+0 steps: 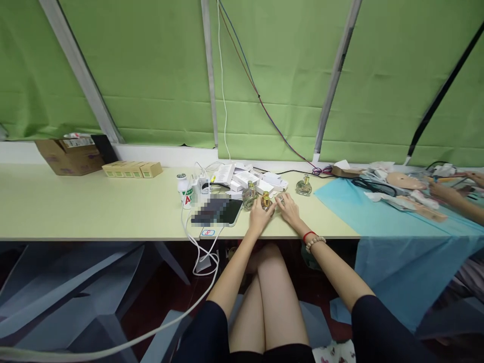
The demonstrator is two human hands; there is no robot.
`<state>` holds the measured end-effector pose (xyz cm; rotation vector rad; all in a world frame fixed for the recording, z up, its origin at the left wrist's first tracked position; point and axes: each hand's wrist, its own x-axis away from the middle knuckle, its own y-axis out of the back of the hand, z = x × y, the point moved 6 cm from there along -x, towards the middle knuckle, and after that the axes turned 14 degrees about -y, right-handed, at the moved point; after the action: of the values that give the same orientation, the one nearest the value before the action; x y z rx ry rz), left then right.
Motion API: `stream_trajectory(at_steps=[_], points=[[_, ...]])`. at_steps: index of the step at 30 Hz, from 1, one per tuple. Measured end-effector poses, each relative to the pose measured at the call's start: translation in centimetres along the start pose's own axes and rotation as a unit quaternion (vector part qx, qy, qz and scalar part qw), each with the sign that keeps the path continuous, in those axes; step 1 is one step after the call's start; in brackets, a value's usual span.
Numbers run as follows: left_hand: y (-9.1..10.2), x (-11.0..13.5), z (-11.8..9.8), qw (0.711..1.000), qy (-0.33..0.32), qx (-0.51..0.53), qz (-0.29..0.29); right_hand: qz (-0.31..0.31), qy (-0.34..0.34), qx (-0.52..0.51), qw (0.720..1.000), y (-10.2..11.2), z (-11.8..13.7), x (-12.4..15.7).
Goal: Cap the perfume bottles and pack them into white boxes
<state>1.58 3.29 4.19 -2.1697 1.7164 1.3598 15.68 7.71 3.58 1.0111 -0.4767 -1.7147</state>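
My left hand (pixel 258 218) rests on the pale table (pixel 75 206) with its fingers wrapped round a small glass perfume bottle with a gold cap (pixel 266 201). My right hand (pixel 289 208) lies just right of that bottle, fingers curled at a small object I cannot make out. A red string and a bead bracelet (pixel 314 241) sit on my right wrist. A second glass bottle (pixel 249 196) stands just behind my left hand. A third bottle (pixel 303 186) stands further back to the right.
White boxes (pixel 245 179) are piled behind the bottles. A tablet (pixel 219 212), a small white drink bottle (pixel 184 190), a charger with white cables, yellow boxes (pixel 132 169) and a cardboard box (pixel 70 155) lie to the left. On a blue cloth (pixel 378 222) at right, another person's arm (pixel 457 199) works.
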Motion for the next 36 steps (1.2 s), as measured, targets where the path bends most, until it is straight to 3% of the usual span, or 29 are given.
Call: stream_trajectory(at_steps=[5,8,13,17,19,22,26,31,34,36], points=[[-1.2,-0.5,0.2,0.987,-0.038,0.141,0.066,-0.037,-0.054,-0.058,0.996,0.7,-0.6,-0.7],[-2.0,-1.2,0.7,0.984,-0.032,0.16,0.073,-0.032,-0.074,-0.122,0.989,0.7,-1.3,-1.0],[-4.0,-2.5,1.1,0.98,-0.021,0.197,0.032,0.056,-0.02,-0.242,0.968,0.1,-1.6,-2.6],[-6.3,-3.0,0.7,0.964,-0.037,0.257,0.054,0.128,0.015,-0.319,0.939,0.6,-1.4,-4.1],[-7.3,-3.4,0.6,0.97,-0.037,0.232,0.056,0.152,-0.01,-0.332,0.931,1.3,-1.9,-4.4],[-9.4,-4.4,0.1,0.974,-0.049,0.203,0.083,0.168,0.019,-0.277,0.946,2.8,-2.7,-4.1],[-13.5,-5.7,-0.9,0.963,-0.039,0.227,0.143,0.091,0.051,-0.18,0.978,3.9,-5.4,-4.6],[-16.7,-5.9,-1.7,0.966,-0.005,0.236,0.106,-0.061,0.0,-0.184,0.981,4.0,-9.7,-7.2],[-15.6,-5.3,-2.7,0.971,-0.02,0.221,0.091,-0.122,-0.015,-0.122,0.985,4.4,-11.0,-8.1],[-13.0,-4.9,-3.7,0.983,-0.041,0.166,0.063,-0.146,-0.01,-0.074,0.986,4.9,-11.0,-8.2]])
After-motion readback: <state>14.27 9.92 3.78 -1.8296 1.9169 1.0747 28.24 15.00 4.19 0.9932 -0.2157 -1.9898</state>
